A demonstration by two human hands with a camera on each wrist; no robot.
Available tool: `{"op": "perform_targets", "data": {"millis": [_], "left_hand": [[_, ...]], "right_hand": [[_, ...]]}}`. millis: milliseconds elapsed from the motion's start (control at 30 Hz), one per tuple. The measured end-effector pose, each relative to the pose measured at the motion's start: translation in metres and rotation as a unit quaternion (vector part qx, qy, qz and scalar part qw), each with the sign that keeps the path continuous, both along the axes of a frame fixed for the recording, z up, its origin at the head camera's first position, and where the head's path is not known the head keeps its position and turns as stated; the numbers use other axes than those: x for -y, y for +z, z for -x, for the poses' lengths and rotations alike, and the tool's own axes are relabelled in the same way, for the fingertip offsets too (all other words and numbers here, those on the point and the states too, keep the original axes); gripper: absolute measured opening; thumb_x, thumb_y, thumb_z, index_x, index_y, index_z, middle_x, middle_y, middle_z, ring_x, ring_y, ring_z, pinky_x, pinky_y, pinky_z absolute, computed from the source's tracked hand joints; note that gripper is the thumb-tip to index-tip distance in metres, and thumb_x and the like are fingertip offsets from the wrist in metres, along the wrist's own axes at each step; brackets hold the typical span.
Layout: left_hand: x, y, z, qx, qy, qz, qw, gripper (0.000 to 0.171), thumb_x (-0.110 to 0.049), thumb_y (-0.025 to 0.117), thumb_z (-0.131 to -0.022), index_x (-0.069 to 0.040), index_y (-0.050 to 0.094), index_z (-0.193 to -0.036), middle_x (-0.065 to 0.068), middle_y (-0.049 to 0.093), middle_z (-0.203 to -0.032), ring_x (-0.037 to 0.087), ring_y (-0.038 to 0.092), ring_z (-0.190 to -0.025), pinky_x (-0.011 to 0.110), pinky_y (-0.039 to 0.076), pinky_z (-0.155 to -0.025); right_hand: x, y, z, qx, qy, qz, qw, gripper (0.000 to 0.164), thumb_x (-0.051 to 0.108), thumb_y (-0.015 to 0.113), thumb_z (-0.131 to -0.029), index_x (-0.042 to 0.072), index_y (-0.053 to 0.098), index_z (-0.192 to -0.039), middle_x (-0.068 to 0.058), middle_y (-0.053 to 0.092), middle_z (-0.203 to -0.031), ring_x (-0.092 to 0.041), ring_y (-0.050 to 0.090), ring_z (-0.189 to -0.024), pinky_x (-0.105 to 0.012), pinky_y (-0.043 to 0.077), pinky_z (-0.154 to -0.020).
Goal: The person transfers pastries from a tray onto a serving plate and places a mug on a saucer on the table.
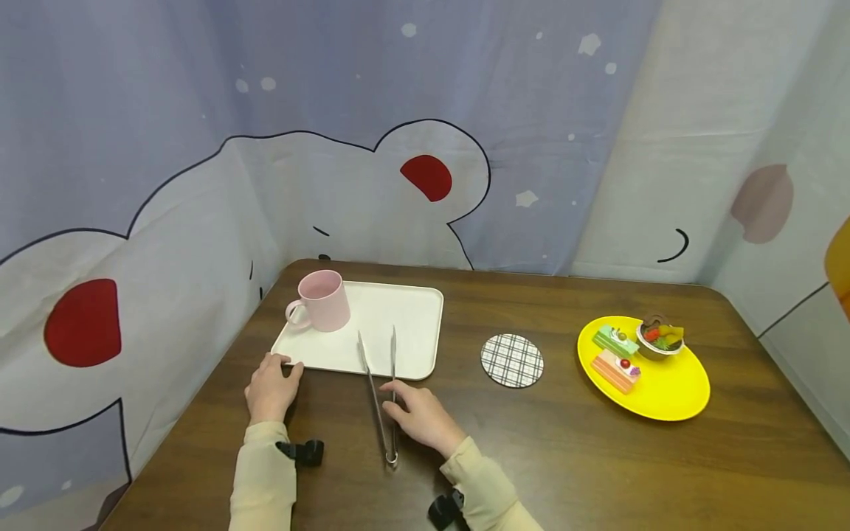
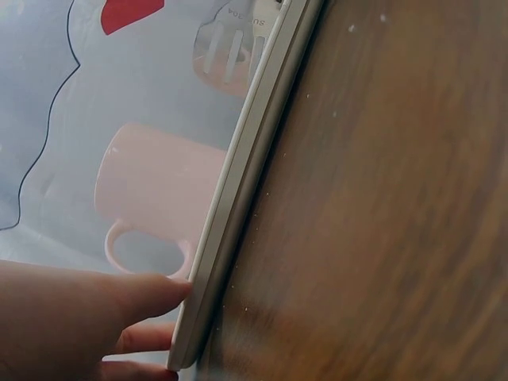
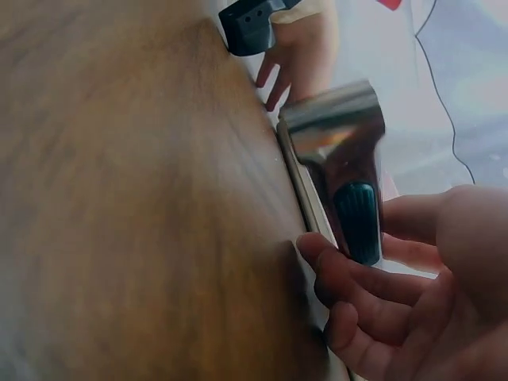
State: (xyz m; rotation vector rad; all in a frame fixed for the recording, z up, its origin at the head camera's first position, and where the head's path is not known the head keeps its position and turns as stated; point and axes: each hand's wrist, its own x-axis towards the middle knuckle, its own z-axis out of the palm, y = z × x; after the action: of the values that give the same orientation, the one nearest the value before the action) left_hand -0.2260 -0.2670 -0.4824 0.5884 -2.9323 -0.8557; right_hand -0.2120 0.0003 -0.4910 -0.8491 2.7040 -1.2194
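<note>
My left hand [image 1: 271, 391] grips the near left corner of a white tray [image 1: 412, 324]; in the left wrist view its thumb touches the rim. A pink mug [image 1: 325, 304] stands upright on the tray's left part, handle facing left. My right hand [image 1: 425, 417] holds metal tongs [image 1: 376, 410] between thumb and fingers around one arm. Their arms are spread, with the tips over the tray and the bent end towards me. In the right wrist view a dark green grip [image 3: 357, 222] shows on the tongs near my fingers.
Right of the tray lies a round checked coaster [image 1: 512, 361]. Further right, a yellow plate [image 1: 671, 394] carries a green cake slice [image 1: 614, 340], an orange-pink cake slice [image 1: 614, 372] and a small bowl [image 1: 654, 350] of toy-like food. A printed curtain [image 1: 531, 147] borders the wooden table [image 1: 564, 472].
</note>
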Motion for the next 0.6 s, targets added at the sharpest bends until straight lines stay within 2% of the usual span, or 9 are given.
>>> {"op": "perform_targets", "data": {"millis": [67, 133, 267, 400, 600], "left_hand": [[0.0000, 0.0005, -0.0001, -0.001, -0.001, 0.001, 1.0000, 0.046, -0.029, 0.048, -0.097, 0.004, 0.047, -0.129, 0.032, 0.028, -0.151, 0.054, 0.035, -0.132, 0.067, 0.030, -0.103], [0.0000, 0.0014, 0.0000, -0.002, -0.001, 0.003, 1.0000, 0.046, -0.029, 0.048, -0.097, 0.004, 0.048, -0.129, 0.031, 0.030, -0.150, 0.054, 0.036, -0.131, 0.067, 0.030, -0.103], [-0.0001, 0.0022, 0.0010, -0.002, 0.000, 0.006, 1.0000, 0.046, -0.029, 0.048, -0.097, 0.004, 0.048, -0.128, 0.032, 0.029, -0.151, 0.054, 0.036, -0.131, 0.067, 0.030, -0.103], [-0.0016, 0.0027, 0.0019, -0.001, 0.000, 0.005, 1.0000, 0.046, -0.030, 0.048, -0.097, 0.004, 0.048, -0.129, 0.033, 0.026, -0.152, 0.055, 0.033, -0.133, 0.067, 0.029, -0.104], [-0.0020, 0.0011, 0.0005, 0.002, 0.004, 0.004, 1.0000, 0.046, -0.030, 0.048, -0.097, 0.004, 0.048, -0.128, 0.033, 0.025, -0.152, 0.054, 0.033, -0.134, 0.067, 0.029, -0.104]], "right_hand": [[0.0006, 0.0003, -0.0004, 0.010, 0.003, 0.008, 1.000, 0.027, 0.018, 0.055, -0.096, 0.011, 0.063, -0.121, 0.006, 0.051, -0.064, -0.001, 0.043, -0.053, -0.018, 0.040, -0.058], [0.0012, 0.0010, -0.0015, 0.026, 0.011, 0.021, 0.999, 0.027, 0.018, 0.054, -0.097, 0.010, 0.062, -0.121, 0.002, 0.055, -0.061, 0.000, 0.045, -0.050, -0.018, 0.041, -0.054], [0.0032, 0.0023, -0.0023, 0.057, 0.035, 0.048, 0.997, 0.027, 0.009, 0.051, -0.098, 0.007, 0.061, -0.123, -0.009, 0.065, -0.068, 0.000, 0.049, -0.047, -0.017, 0.043, -0.049], [0.0040, 0.0018, -0.0019, 0.064, 0.053, 0.059, 0.995, 0.029, -0.001, 0.049, -0.096, 0.005, 0.061, -0.122, -0.013, 0.068, -0.076, -0.001, 0.049, -0.049, -0.016, 0.043, -0.051], [0.0022, 0.0002, -0.0013, 0.060, 0.064, 0.051, 0.995, 0.030, -0.001, 0.053, -0.094, 0.005, 0.061, -0.122, -0.012, 0.069, -0.078, 0.000, 0.051, -0.051, -0.015, 0.044, -0.055]]}}
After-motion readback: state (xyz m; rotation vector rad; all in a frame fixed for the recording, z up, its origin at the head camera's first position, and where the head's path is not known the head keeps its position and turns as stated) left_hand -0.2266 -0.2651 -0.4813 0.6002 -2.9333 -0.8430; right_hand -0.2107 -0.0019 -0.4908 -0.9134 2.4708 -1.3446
